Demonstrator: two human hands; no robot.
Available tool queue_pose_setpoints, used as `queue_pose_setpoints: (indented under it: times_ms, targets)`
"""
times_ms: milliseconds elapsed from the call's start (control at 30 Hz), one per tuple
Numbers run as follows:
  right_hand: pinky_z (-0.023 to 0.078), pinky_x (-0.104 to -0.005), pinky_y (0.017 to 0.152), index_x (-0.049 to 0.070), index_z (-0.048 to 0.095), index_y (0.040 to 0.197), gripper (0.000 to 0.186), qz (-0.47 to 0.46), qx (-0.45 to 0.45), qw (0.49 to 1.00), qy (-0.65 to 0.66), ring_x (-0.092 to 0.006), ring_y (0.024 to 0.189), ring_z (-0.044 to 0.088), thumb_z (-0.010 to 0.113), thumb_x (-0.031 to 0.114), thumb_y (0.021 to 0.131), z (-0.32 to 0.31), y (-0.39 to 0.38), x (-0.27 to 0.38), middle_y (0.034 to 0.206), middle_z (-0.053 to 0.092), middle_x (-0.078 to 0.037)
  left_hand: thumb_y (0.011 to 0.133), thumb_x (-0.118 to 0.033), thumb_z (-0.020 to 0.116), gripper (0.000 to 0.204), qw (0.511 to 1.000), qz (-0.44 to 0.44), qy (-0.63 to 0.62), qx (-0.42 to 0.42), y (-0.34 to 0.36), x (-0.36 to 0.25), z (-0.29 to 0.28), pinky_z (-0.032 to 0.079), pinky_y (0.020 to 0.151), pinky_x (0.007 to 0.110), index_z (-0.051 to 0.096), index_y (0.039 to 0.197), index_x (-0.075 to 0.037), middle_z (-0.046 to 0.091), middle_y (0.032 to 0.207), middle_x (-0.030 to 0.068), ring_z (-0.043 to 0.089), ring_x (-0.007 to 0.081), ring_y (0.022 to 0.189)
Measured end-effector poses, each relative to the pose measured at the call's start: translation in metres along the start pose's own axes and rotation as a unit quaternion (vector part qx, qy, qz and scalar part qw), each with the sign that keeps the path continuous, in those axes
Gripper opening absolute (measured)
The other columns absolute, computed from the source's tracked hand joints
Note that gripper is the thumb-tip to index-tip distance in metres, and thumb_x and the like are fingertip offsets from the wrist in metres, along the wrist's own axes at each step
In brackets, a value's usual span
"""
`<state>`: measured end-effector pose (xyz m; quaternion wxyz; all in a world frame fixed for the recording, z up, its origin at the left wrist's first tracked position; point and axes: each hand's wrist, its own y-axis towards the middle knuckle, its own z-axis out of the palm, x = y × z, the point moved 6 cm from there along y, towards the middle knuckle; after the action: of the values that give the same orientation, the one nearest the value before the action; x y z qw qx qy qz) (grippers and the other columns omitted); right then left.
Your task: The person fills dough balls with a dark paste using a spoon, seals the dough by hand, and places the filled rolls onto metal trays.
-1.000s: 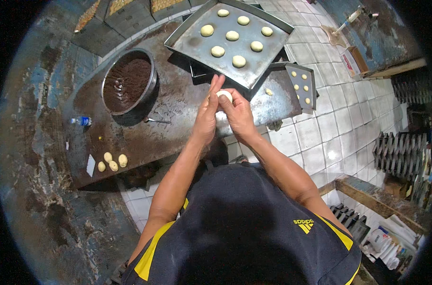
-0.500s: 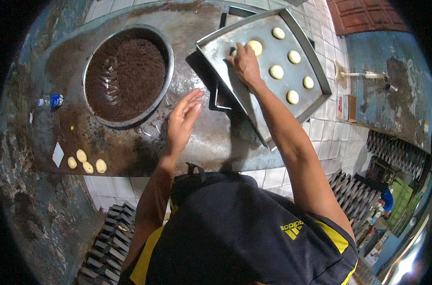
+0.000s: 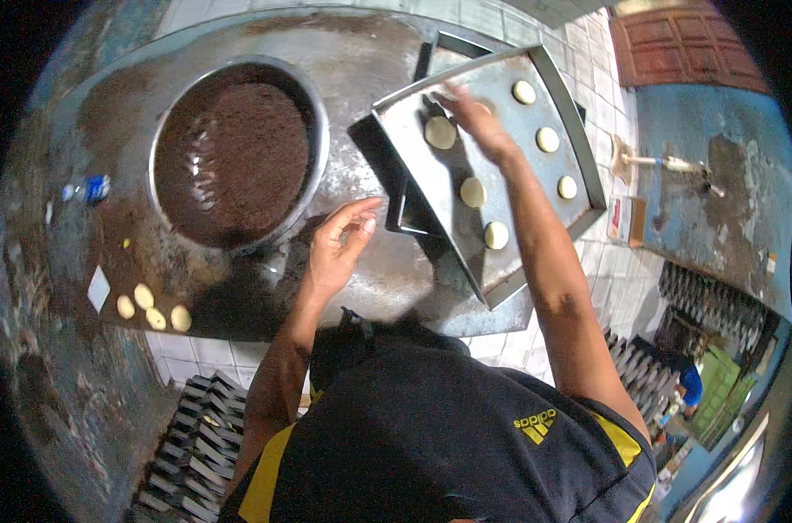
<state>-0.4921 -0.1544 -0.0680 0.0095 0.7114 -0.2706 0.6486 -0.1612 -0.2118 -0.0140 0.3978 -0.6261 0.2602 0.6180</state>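
My right hand [image 3: 476, 118], blurred by motion, is over the upper part of a metal baking tray [image 3: 544, 200], its fingers too smeared to make out. Several pale, flattened dough rounds [image 3: 496, 235] lie on the tray, one just below and left of that hand, another partly hidden behind it. My left hand [image 3: 335, 248] hovers above the metal table [image 3: 379, 288], left of the tray, fingers apart and loosely curved, holding nothing.
A large steel bowl [image 3: 239, 166] holds dark brown crumbly material. Several dough balls [image 3: 142, 296], a white card [image 3: 99, 288] and a plastic bottle [image 3: 88, 189] are at the left. Another tray [image 3: 448, 48] lies underneath. A person in blue [image 3: 690, 383] is at far right.
My hands have parted from round the dough piece; my right hand moved onto the tray, where another round now lies, and has lifted slightly from it. The view has shifted.
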Motion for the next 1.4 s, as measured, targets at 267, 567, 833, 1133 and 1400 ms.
queue_pose_setpoints:
  times_ms: [267, 567, 833, 1133, 1400]
  targets:
    - [0.054, -0.0377, 0.078, 0.002, 0.071, 0.116, 0.037, -0.073, -0.317, 0.879, -0.348, -0.0251, 0.083, 0.072, 0.068, 0.030, 0.092, -0.033, -0.054, -0.007, 0.092, 0.075, -0.017, 0.102, -0.014, 0.058, 0.028, 0.997, -0.008, -0.046, -0.068, -0.070, -0.003, 0.024, 0.052, 0.090, 0.030, 0.064, 0.125, 0.001, 0.070, 0.113, 0.0106, 0.065, 0.0165, 0.106]
    - [0.053, -0.0426, 0.083, 0.000, 0.068, 0.109, 0.030, -0.266, -0.315, 0.892, -0.187, -0.0359, 0.096, 0.066, 0.075, 0.015, 0.084, 0.119, -0.355, 0.063, 0.104, 0.066, -0.019, 0.111, -0.032, 0.041, 0.035, 0.961, -0.051, -0.269, -0.041, -0.111, -0.005, 0.170, 0.054, 0.075, 0.031, 0.057, 0.121, -0.003, 0.064, 0.101, 0.0058, 0.063, 0.0126, 0.086]
    - [0.052, -0.0260, 0.077, 0.001, 0.071, 0.112, 0.026, -0.055, -0.272, 0.938, 0.207, -0.0086, 0.084, 0.063, 0.074, 0.017, 0.092, 0.145, -0.460, -0.027, 0.093, 0.070, 0.000, 0.106, -0.050, 0.046, 0.053, 0.991, -0.065, -0.072, -0.087, -0.196, 0.010, 0.227, 0.047, 0.065, 0.031, 0.061, 0.089, -0.002, 0.060, 0.081, 0.0046, 0.057, 0.0125, 0.075]
    - [0.056, -0.0351, 0.077, 0.002, 0.068, 0.119, 0.027, -0.099, -0.295, 0.950, -0.029, -0.0210, 0.088, 0.070, 0.068, 0.017, 0.097, 0.181, -0.461, -0.014, 0.096, 0.072, -0.015, 0.099, -0.031, 0.060, 0.056, 0.977, -0.155, 0.123, -0.072, -0.251, 0.073, 0.139, 0.050, 0.096, 0.039, 0.045, 0.145, -0.003, 0.062, 0.130, 0.0128, 0.062, 0.0254, 0.113]
    - [0.053, -0.0420, 0.074, 0.001, 0.069, 0.097, 0.018, -0.298, -0.042, 0.942, -0.150, -0.0360, 0.082, 0.068, 0.070, 0.016, 0.088, 0.306, -0.310, 0.021, 0.092, 0.068, -0.019, 0.098, -0.005, 0.061, 0.040, 0.977, -0.107, -0.167, -0.079, -0.290, 0.090, 0.032, 0.047, 0.101, 0.032, 0.054, 0.137, -0.004, 0.065, 0.123, 0.0049, 0.063, 0.0156, 0.112]
